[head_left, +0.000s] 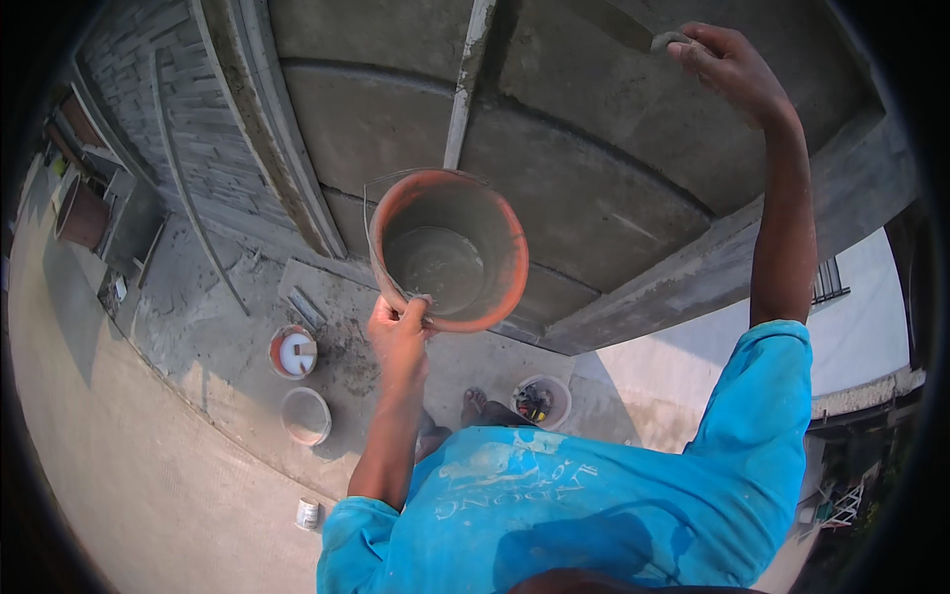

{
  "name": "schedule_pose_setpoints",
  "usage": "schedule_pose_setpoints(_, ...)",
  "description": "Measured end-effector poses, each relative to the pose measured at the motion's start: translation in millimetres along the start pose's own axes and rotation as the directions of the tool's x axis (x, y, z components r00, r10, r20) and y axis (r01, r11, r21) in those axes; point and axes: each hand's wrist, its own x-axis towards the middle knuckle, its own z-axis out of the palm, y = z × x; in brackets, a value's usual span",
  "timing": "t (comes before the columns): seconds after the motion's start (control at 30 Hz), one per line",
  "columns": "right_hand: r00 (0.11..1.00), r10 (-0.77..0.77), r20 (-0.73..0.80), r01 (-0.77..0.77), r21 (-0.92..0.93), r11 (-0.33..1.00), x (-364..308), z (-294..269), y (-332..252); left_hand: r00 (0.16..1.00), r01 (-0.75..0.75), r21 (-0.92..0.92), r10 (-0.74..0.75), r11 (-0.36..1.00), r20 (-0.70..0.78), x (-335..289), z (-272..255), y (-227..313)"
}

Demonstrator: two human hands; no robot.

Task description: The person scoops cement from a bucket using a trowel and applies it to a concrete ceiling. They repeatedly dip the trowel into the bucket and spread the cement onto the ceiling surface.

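My left hand (399,335) grips the rim of an orange bucket (508,287), thumb over the edge. The bucket is tilted so its inside shows, coated grey, with some wet-looking grey mortar (435,265) at the bottom. A thin wire handle hangs by its left side. Raised at the upper right, my right hand (727,71) is closed round the grey-smeared handle of a trowel (625,24). Its flat blade lies close to the grey plastered wall (594,109) and blends with it; I cannot tell whether they touch.
Below left stand a small bucket of white stuff (294,352) and a pale bucket (306,416). A tub of tools (541,400) is by my feet. A white can (308,513) sits lower left. A long curved strip (181,183) leans on the stone-clad wall.
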Motion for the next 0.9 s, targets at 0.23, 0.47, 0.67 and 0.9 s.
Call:
schedule_pose_setpoints(0.23, 0.869, 0.203, 0.452, -0.01, -0.394, 0.919, -105, 165, -68, 0.99, -0.112, 0.033, 0.109, 0.993, 0.086, 3, 46, 7)
schedule_pose_setpoints(0.47, 0.997, 0.011, 0.075, 0.017, -0.37, 0.929, -151, 241, -44, 0.967, -0.24, 0.143, 0.224, 0.96, 0.123, 2, 50, 2)
schedule_pose_setpoints(0.67, 0.994, -0.027, -0.103, -0.002, -0.27, 0.963, -128, 163, -52, 0.995, -0.063, -0.112, 0.071, 0.992, 0.073, 15, 42, 12)
schedule_pose_setpoints(0.9, 0.989, -0.136, 0.051, 0.118, 0.264, 0.957, -44, 25, -46, 0.999, -0.038, -0.106, 0.038, 0.994, 0.0, 5, 26, 13)
